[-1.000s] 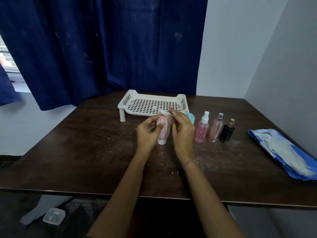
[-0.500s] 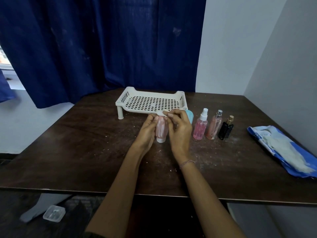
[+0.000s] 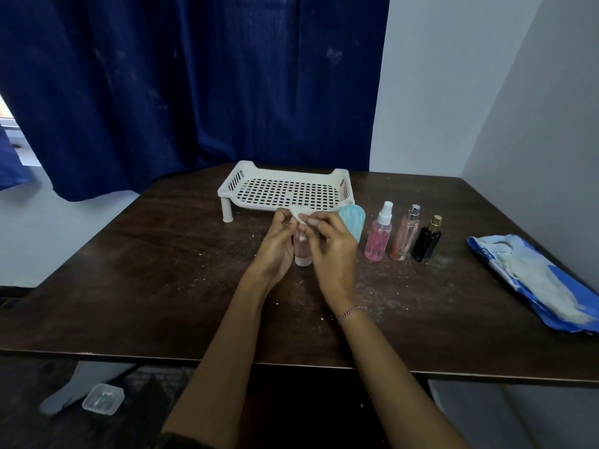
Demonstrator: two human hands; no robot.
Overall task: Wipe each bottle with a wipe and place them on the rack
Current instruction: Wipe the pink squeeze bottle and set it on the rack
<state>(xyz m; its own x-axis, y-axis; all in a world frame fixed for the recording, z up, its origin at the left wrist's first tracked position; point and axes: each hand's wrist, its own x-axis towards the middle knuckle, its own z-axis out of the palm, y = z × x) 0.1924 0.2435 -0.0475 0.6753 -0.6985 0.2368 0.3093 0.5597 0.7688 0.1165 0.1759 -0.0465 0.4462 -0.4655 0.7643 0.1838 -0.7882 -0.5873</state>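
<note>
A dark brown wooden bench (image 3: 146, 286), scuffed and flecked with pale specks, fills the middle of the room. Behind it hangs a deep blue curtain (image 3: 178, 92), whose hem reaches the bench's far left corner. Left of the bench, a bright sliver of window (image 3: 5, 119) shows past the curtain. Pale walls (image 3: 437, 92) meet in a corner behind the bench's right end. Below its near left edge, a small clear plastic box (image 3: 103, 398) lies on the dark floor (image 3: 19, 400).

Left hand (image 3: 275, 247) now up at wipe (image 3: 295, 211)
</note>
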